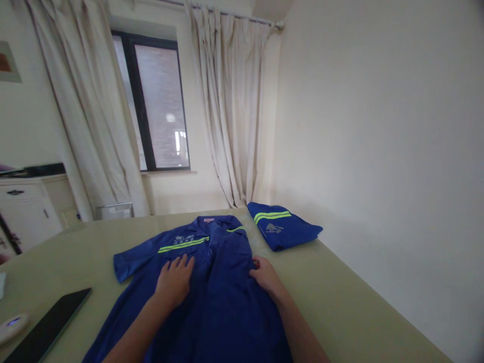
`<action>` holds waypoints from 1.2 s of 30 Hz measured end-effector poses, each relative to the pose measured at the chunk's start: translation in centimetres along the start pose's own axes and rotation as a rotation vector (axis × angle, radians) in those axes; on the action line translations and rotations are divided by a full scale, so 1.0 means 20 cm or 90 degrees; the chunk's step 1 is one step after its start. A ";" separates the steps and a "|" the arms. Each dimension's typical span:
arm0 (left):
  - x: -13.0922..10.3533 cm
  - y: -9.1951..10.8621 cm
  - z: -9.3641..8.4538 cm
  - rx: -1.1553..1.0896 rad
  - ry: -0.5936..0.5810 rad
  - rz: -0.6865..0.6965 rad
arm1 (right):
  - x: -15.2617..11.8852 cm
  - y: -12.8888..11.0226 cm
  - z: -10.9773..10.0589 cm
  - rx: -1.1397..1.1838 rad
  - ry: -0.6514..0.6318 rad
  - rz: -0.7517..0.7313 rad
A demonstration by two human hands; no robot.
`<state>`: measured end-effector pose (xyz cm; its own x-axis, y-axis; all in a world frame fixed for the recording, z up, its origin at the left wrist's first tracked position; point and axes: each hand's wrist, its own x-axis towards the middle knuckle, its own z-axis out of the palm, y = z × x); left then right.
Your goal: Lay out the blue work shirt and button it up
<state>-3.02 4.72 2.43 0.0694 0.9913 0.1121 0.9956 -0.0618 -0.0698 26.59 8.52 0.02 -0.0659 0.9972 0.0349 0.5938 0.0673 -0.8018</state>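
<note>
My left hand [174, 280] lies flat and open, palm down, fingers spread on the chest of a blue shirt [212, 302]. My right hand [265, 276] rests at the shirt's right edge with fingers curled onto the cloth; I cannot tell whether it pinches the fabric or only presses it. The shirt lies spread under and between both hands on a pale green bed [340, 302], collar away from me, with a yellow stripe [183, 245] just beyond my left fingertips. Past my right hand, near the wall, sits a folded shirt [283, 227] of the same blue. Well to the left of my left hand lie a dark tablet [49, 327] and a small white device [13, 325]. Curtains [230, 111] and a window [159, 101] stand beyond.
</note>
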 end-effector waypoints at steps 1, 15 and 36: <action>0.00 0.10 -0.01 -0.037 0.049 0.031 | -0.01 -0.02 0.01 0.005 -0.001 -0.016; -0.02 0.34 0.40 -0.224 0.126 0.141 | -0.17 -0.22 0.20 0.324 -0.214 -0.057; 0.05 0.26 0.21 -1.069 0.068 -0.302 | -0.24 -0.30 0.29 0.362 -0.288 -0.147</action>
<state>2.00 5.93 -1.97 -0.2870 0.9506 -0.1184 -0.0977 0.0939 0.9908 18.67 3.17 1.29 -0.5334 0.8412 0.0889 0.0288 0.1230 -0.9920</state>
